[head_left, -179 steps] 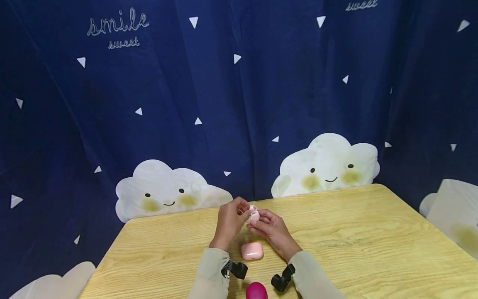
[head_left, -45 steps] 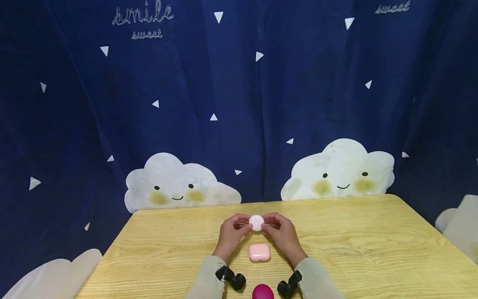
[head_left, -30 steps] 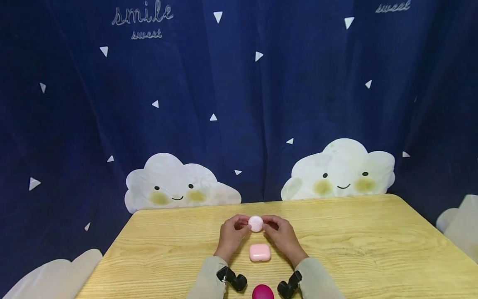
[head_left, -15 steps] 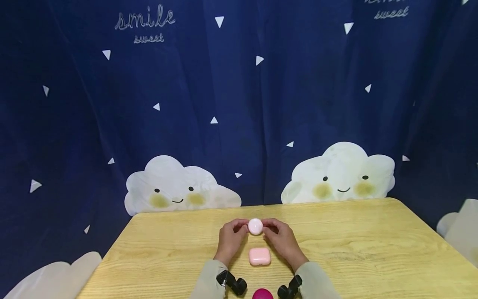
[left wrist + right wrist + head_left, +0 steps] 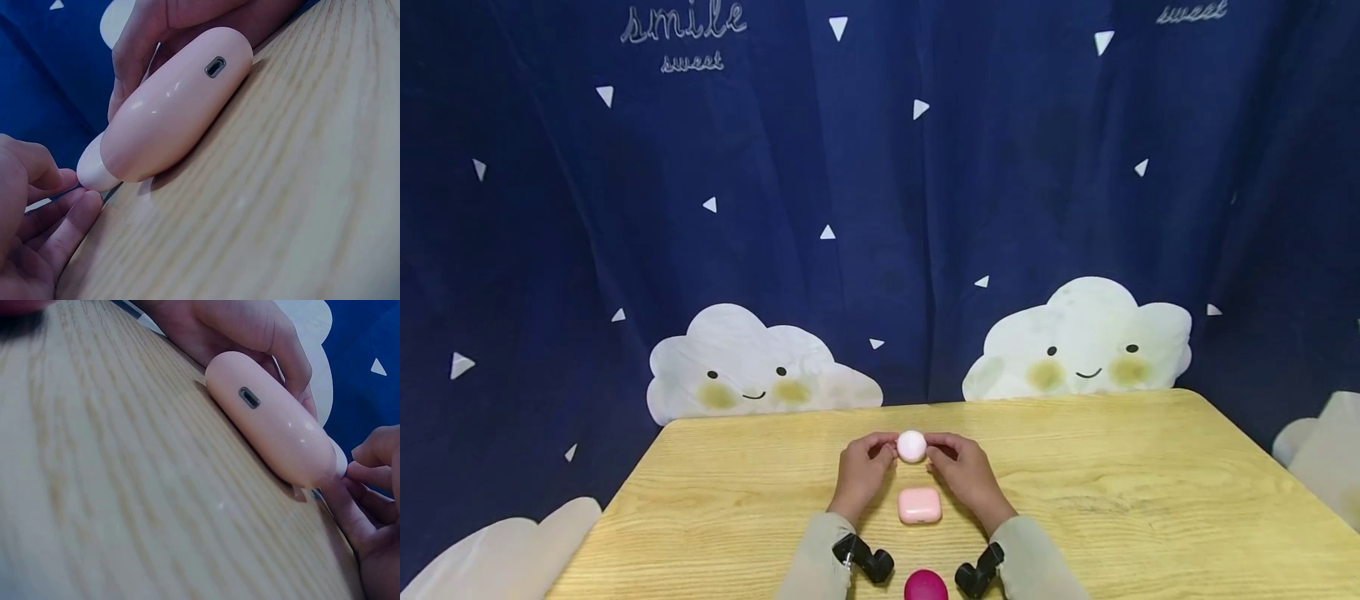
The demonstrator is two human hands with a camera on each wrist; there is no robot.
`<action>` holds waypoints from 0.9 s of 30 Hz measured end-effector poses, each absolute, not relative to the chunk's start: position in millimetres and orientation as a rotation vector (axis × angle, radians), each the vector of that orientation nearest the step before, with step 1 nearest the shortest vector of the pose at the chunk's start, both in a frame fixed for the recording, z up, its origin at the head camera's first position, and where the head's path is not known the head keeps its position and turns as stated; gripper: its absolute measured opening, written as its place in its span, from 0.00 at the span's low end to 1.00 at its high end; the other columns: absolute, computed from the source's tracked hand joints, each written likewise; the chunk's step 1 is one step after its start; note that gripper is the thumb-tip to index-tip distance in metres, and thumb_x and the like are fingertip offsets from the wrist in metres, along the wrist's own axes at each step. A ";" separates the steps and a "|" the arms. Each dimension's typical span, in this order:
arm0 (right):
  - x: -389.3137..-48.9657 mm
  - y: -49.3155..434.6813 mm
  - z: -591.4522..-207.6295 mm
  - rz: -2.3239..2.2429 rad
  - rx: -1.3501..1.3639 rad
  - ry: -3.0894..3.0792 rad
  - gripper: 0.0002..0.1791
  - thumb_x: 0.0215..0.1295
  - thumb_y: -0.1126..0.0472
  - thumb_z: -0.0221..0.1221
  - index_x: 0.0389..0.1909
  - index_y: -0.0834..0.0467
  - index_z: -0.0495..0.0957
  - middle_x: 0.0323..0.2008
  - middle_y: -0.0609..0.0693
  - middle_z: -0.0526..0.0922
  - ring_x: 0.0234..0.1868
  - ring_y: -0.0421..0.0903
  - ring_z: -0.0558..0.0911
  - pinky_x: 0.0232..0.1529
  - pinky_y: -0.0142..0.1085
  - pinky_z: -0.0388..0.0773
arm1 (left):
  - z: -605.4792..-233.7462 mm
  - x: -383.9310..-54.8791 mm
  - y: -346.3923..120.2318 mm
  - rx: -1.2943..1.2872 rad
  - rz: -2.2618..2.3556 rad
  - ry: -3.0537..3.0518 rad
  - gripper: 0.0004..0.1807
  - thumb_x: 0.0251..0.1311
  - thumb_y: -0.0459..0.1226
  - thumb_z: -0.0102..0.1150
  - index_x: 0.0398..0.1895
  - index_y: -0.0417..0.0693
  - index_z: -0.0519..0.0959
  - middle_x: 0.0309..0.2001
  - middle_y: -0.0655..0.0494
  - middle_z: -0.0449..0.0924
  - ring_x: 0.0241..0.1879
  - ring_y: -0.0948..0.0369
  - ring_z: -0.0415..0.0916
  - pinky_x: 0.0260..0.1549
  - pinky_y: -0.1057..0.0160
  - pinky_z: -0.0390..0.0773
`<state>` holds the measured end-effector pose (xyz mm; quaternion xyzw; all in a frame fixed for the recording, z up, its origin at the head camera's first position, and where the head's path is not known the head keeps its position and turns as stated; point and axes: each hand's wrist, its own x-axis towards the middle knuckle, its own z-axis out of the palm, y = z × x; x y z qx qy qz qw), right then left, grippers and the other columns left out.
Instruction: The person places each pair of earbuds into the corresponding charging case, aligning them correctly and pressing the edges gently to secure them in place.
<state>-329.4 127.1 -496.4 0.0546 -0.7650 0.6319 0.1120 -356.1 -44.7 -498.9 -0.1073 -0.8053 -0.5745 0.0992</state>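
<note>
A small round pale-pink case (image 5: 912, 447) with a glossy top is on the table between both hands. My left hand (image 5: 863, 475) holds its left edge, the thumb and fingertips bent close against it. From the other side my right hand (image 5: 967, 479) has its fingertips at the right edge. Nearer the body lies a pink earbud case (image 5: 919, 506), lid down, untouched. Both wrist views show the charging port on its near side; there the earbud case (image 5: 181, 106) hides most of the round case (image 5: 94, 167), leaving one end visible beside the left fingertips.
A dark-pink round thing (image 5: 926, 586) sits at the bottom of the head view, between the sleeves. Black wrist cameras (image 5: 867, 558) are strapped over both cuffs. The wooden table (image 5: 1120, 483) ends at a blue curtain (image 5: 880, 192) with white clouds.
Six seconds ago the round case was lifted, tilted and apparently open in both hands. Now it is closed and low at the table; the thumbs have slid from its face to its sides.
</note>
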 end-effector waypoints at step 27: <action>-324.7 130.2 -498.6 1.873 0.109 -2.257 0.11 0.65 0.68 0.59 0.47 0.66 0.81 0.45 0.60 0.82 0.39 0.49 0.81 0.34 0.32 0.81 | -501.0 -352.7 -42.4 -0.251 -1.767 -2.372 0.10 0.62 0.28 0.54 0.39 0.41 0.85 0.32 0.50 0.84 0.27 0.61 0.80 0.26 0.69 0.79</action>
